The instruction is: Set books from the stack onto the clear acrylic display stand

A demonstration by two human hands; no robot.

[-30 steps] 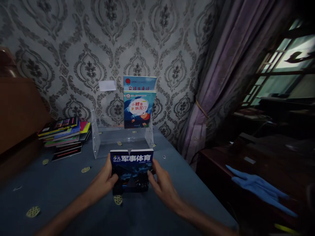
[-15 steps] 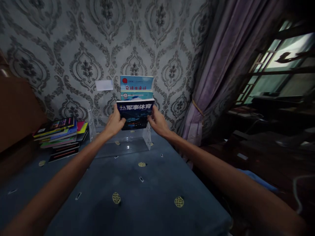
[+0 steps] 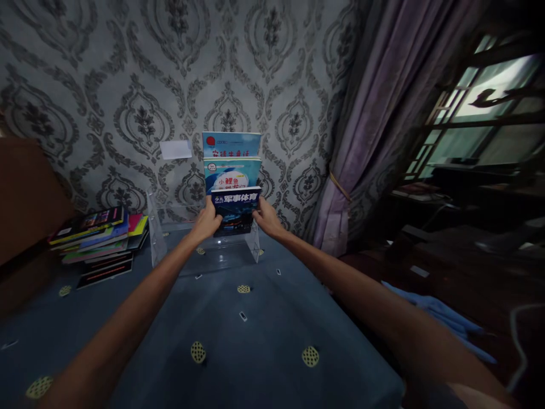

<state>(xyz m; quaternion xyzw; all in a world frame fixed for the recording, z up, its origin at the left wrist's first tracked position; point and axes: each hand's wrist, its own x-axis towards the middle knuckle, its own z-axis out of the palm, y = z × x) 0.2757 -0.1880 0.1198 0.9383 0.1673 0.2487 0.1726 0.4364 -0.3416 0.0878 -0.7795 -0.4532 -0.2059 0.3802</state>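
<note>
The left hand [image 3: 209, 219] and right hand [image 3: 267, 217] each grip one side edge of the dark-blue rectangular paperback [image 3: 234, 213], roughly upright between them at the right of the clear plastic tiered rack [image 3: 157, 241], nearer than the upright teal paper book [image 3: 231, 170].

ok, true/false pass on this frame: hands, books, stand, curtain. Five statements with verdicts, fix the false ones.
1. The left hand and right hand grip opposite sides of the dark blue book with white lettering. True.
2. An untidy pile of books lies left of the clear plastic stand. True.
3. The blue book with a white oval is completely hidden. False: its upper part shows.
4. The light blue book with red lettering reaches highest of the books. True.
5. The purple fabric curtain hangs ungathered. False: a thin tan tie gathers the curtain.
</note>
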